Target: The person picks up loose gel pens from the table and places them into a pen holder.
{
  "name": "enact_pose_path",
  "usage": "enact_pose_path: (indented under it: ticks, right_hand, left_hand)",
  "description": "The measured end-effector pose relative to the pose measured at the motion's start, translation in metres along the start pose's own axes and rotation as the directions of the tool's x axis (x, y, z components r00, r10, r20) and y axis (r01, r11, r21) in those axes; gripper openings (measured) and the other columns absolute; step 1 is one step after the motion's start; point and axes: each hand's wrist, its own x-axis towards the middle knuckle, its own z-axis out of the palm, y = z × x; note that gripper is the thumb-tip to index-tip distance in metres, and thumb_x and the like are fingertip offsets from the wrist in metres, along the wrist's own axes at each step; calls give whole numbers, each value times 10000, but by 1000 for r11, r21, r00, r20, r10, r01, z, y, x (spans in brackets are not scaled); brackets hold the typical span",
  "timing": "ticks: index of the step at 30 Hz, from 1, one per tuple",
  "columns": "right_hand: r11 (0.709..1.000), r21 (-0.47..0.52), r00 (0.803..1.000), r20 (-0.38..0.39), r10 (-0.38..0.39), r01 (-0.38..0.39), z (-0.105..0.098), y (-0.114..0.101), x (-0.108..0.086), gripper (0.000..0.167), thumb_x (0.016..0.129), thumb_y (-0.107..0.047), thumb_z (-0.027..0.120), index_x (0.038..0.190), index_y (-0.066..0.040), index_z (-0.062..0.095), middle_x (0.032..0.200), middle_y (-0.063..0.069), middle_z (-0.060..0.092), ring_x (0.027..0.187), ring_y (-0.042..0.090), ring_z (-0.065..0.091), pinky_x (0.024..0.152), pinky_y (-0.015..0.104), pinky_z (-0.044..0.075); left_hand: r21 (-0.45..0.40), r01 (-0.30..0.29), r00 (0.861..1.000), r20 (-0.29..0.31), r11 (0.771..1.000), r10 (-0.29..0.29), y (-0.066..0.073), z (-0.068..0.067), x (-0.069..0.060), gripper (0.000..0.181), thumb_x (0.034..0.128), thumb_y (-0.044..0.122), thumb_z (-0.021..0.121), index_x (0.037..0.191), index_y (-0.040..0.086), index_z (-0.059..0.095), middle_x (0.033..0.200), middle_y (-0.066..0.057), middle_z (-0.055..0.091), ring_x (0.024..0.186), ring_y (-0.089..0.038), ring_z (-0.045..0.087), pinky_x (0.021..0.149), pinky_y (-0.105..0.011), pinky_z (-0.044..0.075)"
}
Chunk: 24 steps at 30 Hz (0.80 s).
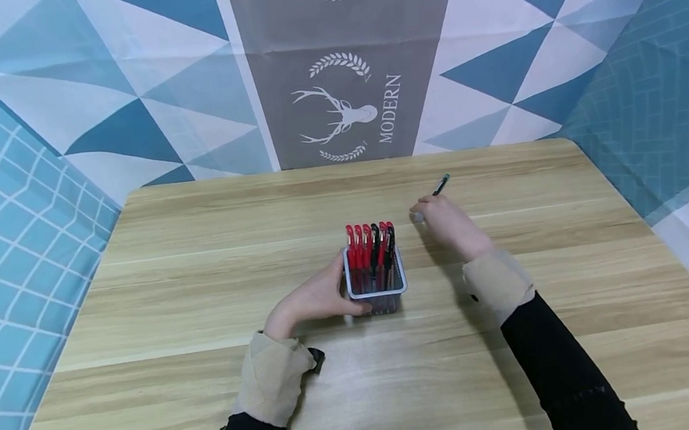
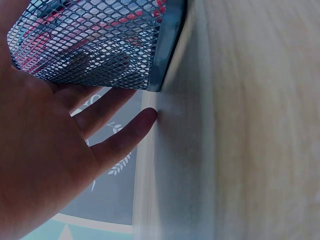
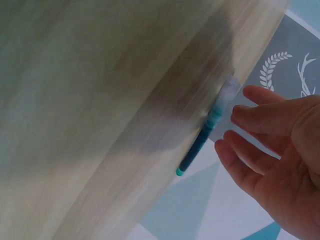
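A rectangular mesh pen holder [image 1: 378, 303] stands at the middle of the table, with several red and black pens [image 1: 369, 250] upright in it. My left hand [image 1: 321, 293] grips its left side, thumb at the front and fingers behind. Close up in the left wrist view, the dark mesh wall [image 2: 95, 50] rests against the fingers. Further right, a pen with a dark teal barrel, green end and clear cap [image 3: 205, 132] lies on the wood. My right hand [image 3: 280, 140] hovers beside it, fingers loosely bent and apart from the pen.
The wooden table [image 1: 199, 257] has light boards and reaches a patterned backdrop [image 1: 335, 56] at its far edge. Blue patterned cloth [image 1: 14, 274] hangs along the left side, and more cloth [image 1: 668, 87] along the right.
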Motion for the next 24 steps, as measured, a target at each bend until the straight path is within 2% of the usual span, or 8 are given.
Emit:
enact_pose_path:
  ticks: [3, 11, 20, 24]
  right_hand:
    - [1000, -5, 1000, 15, 1, -1, 1, 1, 2, 337, 856, 83, 465, 1152, -21, 589, 1231, 208, 522, 1156, 356, 473, 998, 456, 361]
    - [996, -84, 1000, -14, -21, 20, 2, -1, 4, 273, 844, 52, 527, 1067, -53, 642, 1104, 162, 592, 1045, 327, 541, 929, 441, 424]
    - [977, -207, 999, -29, -46, 39, 6, -2, 6, 235, 815, 22, 585, 993, -99, 676, 1013, 121, 611, 954, 291, 565, 843, 408, 474]
    - [970, -240, 996, -63, -63, 46, 8, -3, 5, 218, 801, 23, 592, 952, -105, 681, 997, 112, 613, 948, 293, 566, 830, 423, 478]
  left_hand:
    - [-16, -18, 1000, 8, 1000, 18, 7, -1, -2, 1014, 658, 78, 767, 1438, 115, 119, 1386, -124, 385, 1267, -276, 372, 1051, -457, 278]
    - [12, -13, 1000, -2, 1000, 13, -16, 2, 8, 1061, 644, 156, 797, 1438, 263, 100, 1393, -4, 372, 1264, -163, 364, 1054, -388, 284]
    - [19, -15, 1000, -6, 1000, 15, -18, 2, 8, 1042, 636, 168, 798, 1429, 254, 127, 1368, -9, 406, 1246, -169, 388, 1045, -394, 297]
    - [14, -16, 1000, -5, 1000, 16, -18, 2, 8, 1039, 639, 159, 798, 1427, 260, 127, 1361, -1, 413, 1244, -158, 389, 1046, -385, 296]
